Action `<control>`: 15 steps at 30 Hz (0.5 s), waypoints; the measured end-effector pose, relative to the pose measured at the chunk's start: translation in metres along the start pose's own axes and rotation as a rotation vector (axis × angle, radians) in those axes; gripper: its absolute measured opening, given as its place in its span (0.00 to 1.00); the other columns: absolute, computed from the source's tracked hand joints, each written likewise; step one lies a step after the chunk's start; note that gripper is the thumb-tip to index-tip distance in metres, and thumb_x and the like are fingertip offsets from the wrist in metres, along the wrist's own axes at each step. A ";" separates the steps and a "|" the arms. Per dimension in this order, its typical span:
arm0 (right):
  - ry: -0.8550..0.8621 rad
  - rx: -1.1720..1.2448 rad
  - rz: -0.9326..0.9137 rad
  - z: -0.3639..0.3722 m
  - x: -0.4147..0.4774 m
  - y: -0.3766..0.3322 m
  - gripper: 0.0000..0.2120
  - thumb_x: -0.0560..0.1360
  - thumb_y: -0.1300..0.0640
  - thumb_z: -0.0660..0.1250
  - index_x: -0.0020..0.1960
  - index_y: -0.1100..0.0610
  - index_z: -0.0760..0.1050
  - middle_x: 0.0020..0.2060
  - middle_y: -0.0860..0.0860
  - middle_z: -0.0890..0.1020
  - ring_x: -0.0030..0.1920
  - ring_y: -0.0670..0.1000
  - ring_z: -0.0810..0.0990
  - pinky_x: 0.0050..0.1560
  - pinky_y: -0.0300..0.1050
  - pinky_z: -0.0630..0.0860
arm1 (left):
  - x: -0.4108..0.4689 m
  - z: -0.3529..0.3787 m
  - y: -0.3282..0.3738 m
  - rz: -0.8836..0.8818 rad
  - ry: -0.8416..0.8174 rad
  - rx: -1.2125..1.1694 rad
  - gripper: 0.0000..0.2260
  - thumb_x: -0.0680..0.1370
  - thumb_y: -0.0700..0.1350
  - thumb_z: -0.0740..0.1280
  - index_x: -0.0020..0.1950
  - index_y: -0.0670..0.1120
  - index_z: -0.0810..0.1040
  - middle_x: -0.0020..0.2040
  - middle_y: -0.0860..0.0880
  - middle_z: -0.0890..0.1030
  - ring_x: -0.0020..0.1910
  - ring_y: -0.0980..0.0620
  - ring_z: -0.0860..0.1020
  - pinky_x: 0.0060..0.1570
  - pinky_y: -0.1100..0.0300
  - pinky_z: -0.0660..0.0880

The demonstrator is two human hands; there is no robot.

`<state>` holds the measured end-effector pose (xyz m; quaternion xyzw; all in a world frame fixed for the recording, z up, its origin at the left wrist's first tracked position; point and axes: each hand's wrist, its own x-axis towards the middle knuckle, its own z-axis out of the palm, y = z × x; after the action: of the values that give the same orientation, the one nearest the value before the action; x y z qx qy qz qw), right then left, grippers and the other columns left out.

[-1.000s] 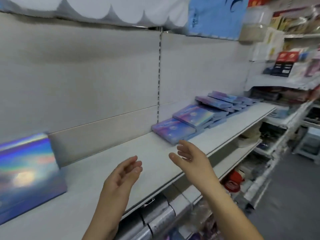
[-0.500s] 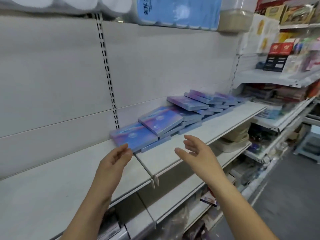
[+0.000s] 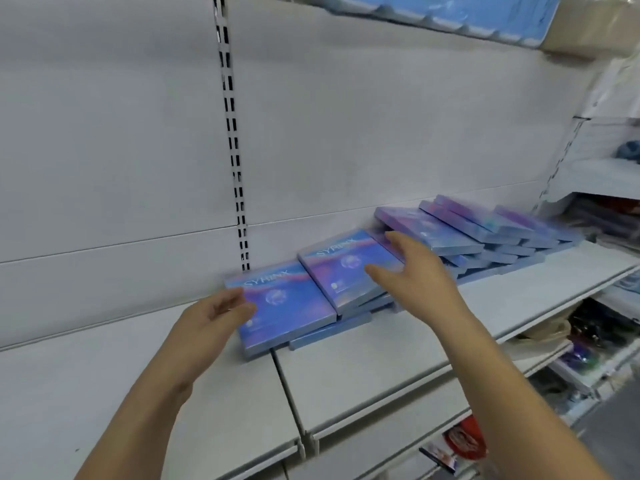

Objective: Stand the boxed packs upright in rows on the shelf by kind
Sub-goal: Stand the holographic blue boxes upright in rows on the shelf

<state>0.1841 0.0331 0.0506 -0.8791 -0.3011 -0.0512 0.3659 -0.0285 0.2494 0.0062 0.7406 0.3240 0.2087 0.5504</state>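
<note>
Both your grips have come forward since half a second ago. Your left grip (image 3: 211, 317), which hung short of the packs, now has its fingertips at the left edge of the nearest pack (image 3: 291, 310). Your right grip (image 3: 415, 271), which hovered out past the shelf front, now reaches in over the second pack (image 3: 343, 268). You have also stepped closer, so the packs fill more of the picture.

In the head view, your left grip is loosely curved with relaxed fingers and clasps nothing; whether the fingertips actually press the pack cannot be told. Your right grip is spread with straight fingers and holds nothing.

The boxed packs (image 3: 485, 230) lie flat in an overlapping, shingled row along the back of the shelf (image 3: 381, 368), against the back panel (image 3: 381, 133). The nearest pack lies just below the slotted upright (image 3: 232, 140), across the seam between two shelf boards.
</note>
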 end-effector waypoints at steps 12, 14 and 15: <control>-0.203 -0.568 -0.055 0.033 0.049 0.013 0.38 0.75 0.29 0.59 0.76 0.51 0.63 0.66 0.56 0.76 0.67 0.59 0.71 0.66 0.53 0.66 | 0.034 0.029 -0.002 -0.128 0.196 0.648 0.41 0.73 0.69 0.69 0.79 0.56 0.56 0.48 0.53 0.82 0.55 0.42 0.82 0.56 0.49 0.75; -0.209 -0.592 -0.093 0.038 0.047 0.014 0.36 0.77 0.30 0.57 0.78 0.51 0.61 0.68 0.58 0.74 0.69 0.60 0.69 0.67 0.54 0.64 | 0.037 0.032 0.001 -0.147 0.208 0.450 0.45 0.72 0.60 0.77 0.81 0.54 0.55 0.46 0.50 0.83 0.49 0.43 0.82 0.50 0.50 0.76; -0.208 -0.599 -0.109 0.040 0.045 0.015 0.36 0.78 0.31 0.56 0.78 0.51 0.60 0.70 0.59 0.73 0.70 0.60 0.68 0.68 0.54 0.63 | 0.038 0.032 0.002 -0.153 0.208 0.365 0.46 0.71 0.57 0.79 0.81 0.53 0.54 0.46 0.50 0.83 0.47 0.44 0.82 0.48 0.51 0.75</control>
<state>0.2245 0.0740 0.0262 -0.9308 -0.3552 -0.0670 0.0551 0.0198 0.2541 -0.0040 0.7756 0.4670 0.1795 0.3850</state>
